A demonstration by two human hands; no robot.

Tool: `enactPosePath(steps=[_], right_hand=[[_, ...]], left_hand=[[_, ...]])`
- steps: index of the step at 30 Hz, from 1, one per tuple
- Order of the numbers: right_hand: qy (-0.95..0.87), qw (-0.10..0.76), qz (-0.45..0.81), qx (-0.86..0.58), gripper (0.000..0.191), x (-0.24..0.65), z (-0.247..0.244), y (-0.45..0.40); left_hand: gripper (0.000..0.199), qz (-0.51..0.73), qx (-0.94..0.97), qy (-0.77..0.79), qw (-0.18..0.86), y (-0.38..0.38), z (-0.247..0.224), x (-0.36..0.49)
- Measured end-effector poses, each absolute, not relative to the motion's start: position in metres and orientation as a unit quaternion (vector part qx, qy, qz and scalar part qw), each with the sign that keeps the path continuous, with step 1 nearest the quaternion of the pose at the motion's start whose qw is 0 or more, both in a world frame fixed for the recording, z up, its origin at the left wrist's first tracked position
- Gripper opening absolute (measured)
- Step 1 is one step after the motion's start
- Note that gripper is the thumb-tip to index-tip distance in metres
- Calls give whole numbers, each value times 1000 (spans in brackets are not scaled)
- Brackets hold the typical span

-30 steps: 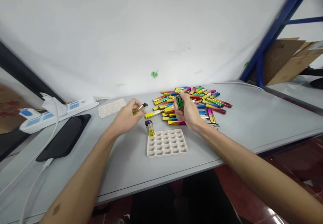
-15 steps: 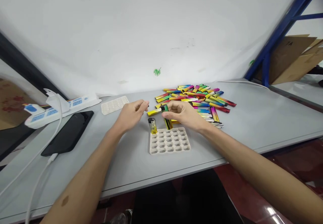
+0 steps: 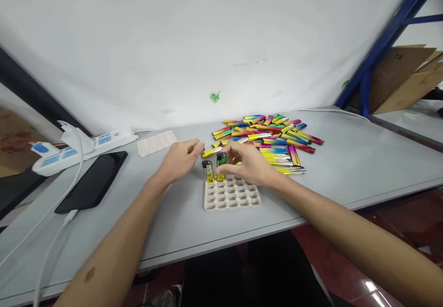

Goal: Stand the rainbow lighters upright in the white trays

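My right hand [image 3: 244,161] grips a green and yellow lighter [image 3: 221,163] by its side, thumb in front. The lighter stands upright, its lower end at the back row of the pale tray with many holes [image 3: 232,207]. Just left of it, a silver and yellow lighter [image 3: 208,172] stands in the tray's back left corner hole. My left hand [image 3: 183,157] hovers left of the tray with fingers curled together; a small dark spot shows at its fingertips, too small to name. Near those fingertips a yellow lighter [image 3: 211,152] lies flat on the table.
A heap of shiny coloured lighters [image 3: 270,134] spreads behind and right of the tray. Another pale tray [image 3: 157,143] lies at the back left. A black phone [image 3: 92,182] with a white cable and a power strip [image 3: 100,143] sit on the left. A wall [image 3: 207,44] rises behind.
My right hand has brought the green and yellow lighter left and down, from a tilt to upright at the back row beside the other standing lighter. My left hand has barely moved.
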State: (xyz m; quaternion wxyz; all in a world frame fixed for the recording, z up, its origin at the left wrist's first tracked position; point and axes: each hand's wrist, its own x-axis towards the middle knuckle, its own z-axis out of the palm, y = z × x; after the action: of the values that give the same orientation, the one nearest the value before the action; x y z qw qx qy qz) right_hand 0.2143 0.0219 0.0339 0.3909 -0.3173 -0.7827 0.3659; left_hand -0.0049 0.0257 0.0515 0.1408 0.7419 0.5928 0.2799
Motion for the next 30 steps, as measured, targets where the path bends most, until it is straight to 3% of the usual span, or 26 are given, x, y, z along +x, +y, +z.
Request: enactPosePath(steps=[7, 12, 16, 20, 24, 27, 30], right_hand=[[-820, 359, 320, -311, 31, 214, 32, 21], [-849, 331, 269, -313, 30, 215, 34, 18], [-827, 386, 241, -330, 37, 217, 36, 19], [-791, 433, 243, -357, 23, 216, 33, 24], [-763, 468, 294, -335, 26, 215, 32, 28], [-744, 479, 332, -328, 23, 215, 35, 29], [-686, 514, 392, -335, 24, 215, 37, 30]], left_hand=[[43, 299, 732, 592, 154, 22, 54, -2], [10, 331, 706, 606, 161, 21, 55, -2], [15, 360, 716, 557, 216, 23, 53, -2], [28, 377, 731, 468, 322, 20, 56, 0], [35, 379, 708, 442, 398, 18, 58, 3], [35, 381, 706, 435, 409, 18, 57, 5], [33, 365, 727, 465, 350, 20, 55, 6]])
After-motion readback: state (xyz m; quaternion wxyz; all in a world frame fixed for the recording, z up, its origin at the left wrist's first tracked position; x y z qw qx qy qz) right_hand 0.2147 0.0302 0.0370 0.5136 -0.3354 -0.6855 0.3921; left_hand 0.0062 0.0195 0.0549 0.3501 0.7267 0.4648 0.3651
